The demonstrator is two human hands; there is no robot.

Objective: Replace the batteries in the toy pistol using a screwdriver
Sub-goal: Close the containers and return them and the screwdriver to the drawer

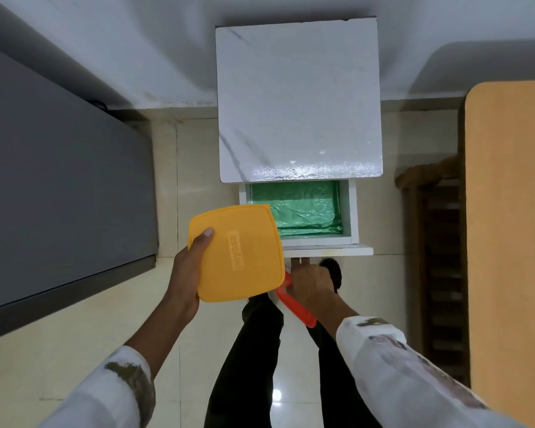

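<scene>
— Nearest us, the left hand (186, 273) pinches the yellow box (238, 254), thumb on its lid.
— And the right hand (312, 284) curls round an orange piece (294, 307). The toy pistol? We cannot tell.
— If so, we'd reckon light, hollow plastic, a bit slick; take it by the grip.
— Beyond, the open drawer (349, 211), then the white table (297, 97).

White cabinet on a tiled floor, its drawer pulled open

A marble-patterned top (297, 103) with grey veins and a glossy near edge is seen on the small white cabinet. The drawer (350, 211) beneath is drawn out, and a crinkled green sheet (306, 211) is laid across its bottom. The cabinet is set on pale cream floor tiles (192, 186).
</scene>
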